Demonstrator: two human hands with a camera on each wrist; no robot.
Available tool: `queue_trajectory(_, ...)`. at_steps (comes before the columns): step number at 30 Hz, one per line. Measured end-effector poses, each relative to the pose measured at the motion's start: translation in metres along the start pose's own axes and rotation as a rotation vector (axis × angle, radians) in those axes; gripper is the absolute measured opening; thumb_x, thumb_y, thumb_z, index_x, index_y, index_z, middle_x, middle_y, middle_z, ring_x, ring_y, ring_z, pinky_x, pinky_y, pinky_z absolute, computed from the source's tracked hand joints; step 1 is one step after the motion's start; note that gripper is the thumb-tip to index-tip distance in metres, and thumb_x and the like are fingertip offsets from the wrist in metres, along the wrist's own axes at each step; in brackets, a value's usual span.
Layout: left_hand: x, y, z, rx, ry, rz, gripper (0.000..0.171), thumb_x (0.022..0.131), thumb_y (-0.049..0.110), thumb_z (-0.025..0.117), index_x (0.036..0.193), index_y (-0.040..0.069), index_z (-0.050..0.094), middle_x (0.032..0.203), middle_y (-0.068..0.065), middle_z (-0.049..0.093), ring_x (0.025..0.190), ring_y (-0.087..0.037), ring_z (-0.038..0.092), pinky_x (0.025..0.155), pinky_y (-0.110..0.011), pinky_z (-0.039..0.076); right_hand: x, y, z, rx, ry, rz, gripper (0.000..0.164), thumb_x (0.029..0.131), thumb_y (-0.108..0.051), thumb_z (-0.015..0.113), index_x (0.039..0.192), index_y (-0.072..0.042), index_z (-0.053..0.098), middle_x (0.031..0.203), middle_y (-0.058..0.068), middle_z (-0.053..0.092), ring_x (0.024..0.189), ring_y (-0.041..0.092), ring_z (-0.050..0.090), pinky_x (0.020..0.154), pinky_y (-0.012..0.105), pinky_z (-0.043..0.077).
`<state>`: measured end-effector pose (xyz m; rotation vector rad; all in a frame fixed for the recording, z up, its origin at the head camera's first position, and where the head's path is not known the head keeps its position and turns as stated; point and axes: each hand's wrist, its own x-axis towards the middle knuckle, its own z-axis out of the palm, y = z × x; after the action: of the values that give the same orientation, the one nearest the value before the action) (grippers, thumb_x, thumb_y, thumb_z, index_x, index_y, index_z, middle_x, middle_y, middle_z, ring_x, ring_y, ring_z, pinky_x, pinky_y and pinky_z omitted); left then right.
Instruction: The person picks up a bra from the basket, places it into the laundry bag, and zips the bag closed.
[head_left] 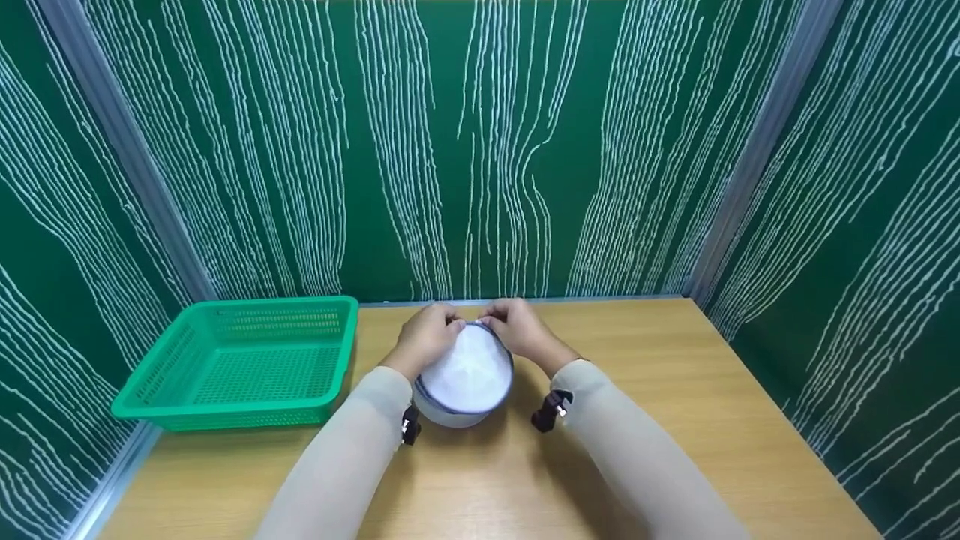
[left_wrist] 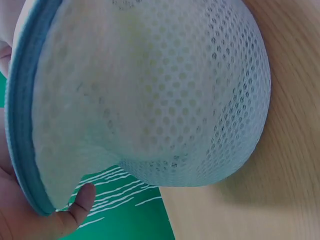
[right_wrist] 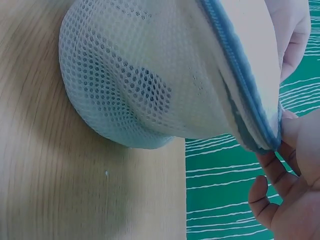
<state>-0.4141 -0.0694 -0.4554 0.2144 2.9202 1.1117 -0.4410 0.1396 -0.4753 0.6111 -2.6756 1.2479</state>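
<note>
A round white mesh laundry bag (head_left: 469,371) with a blue-grey zipped rim stands on the wooden table, its pale top tilted up in the head view. At the far side of that rim, my left hand (head_left: 431,337) pinches the edge. My right hand (head_left: 525,330) grips the same edge just to the right, close to the zip. The left wrist view shows the honeycomb mesh side (left_wrist: 180,100) bulging, with the left thumb (left_wrist: 82,202) below the rim. In the right wrist view, the right fingers (right_wrist: 275,172) are at the rim's lower end.
A green plastic basket (head_left: 234,416) sits on the table to the left. The wooden tabletop (head_left: 675,375) meets green walls with white wavy lines (head_left: 480,150) at the back and sides. Grey metal posts (head_left: 739,172) stand at the corners.
</note>
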Motion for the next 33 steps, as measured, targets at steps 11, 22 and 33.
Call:
queue_trajectory(11,-0.004,-0.014,0.0,-0.148,0.063,-0.11,0.027,0.12,0.027,0.055,0.116,0.011,0.078,0.116,-0.007,0.073,0.108,-0.023,0.068,0.099,-0.045,0.062,-0.001,0.0,-0.003,0.016,-0.002,0.067,0.013,0.111,-0.004,0.072,0.109,-0.007,0.085,0.109,0.011,0.084,0.098,0.019,0.075,0.086,0.034,0.068)
queue_trajectory(22,-0.012,-0.037,-0.009,-0.192,0.115,-0.297,0.035,0.113,0.029,0.062,0.08,0.017,0.064,0.081,-0.002,0.051,0.082,-0.021,0.06,0.066,-0.032,0.048,-0.001,0.007,-0.007,0.016,-0.003,0.121,0.015,0.112,-0.004,0.07,0.11,-0.009,0.084,0.111,0.01,0.083,0.103,0.022,0.076,0.094,0.039,0.069)
queue_trajectory(33,-0.019,-0.04,-0.023,-0.153,-0.011,-0.282,0.032,0.107,0.026,0.064,0.077,0.015,0.066,0.078,-0.002,0.061,0.076,-0.019,0.06,0.066,-0.032,0.052,-0.003,0.007,-0.005,-0.017,0.023,0.118,0.014,0.113,-0.007,0.07,0.108,-0.009,0.083,0.109,0.01,0.082,0.098,0.019,0.072,0.088,0.035,0.067)
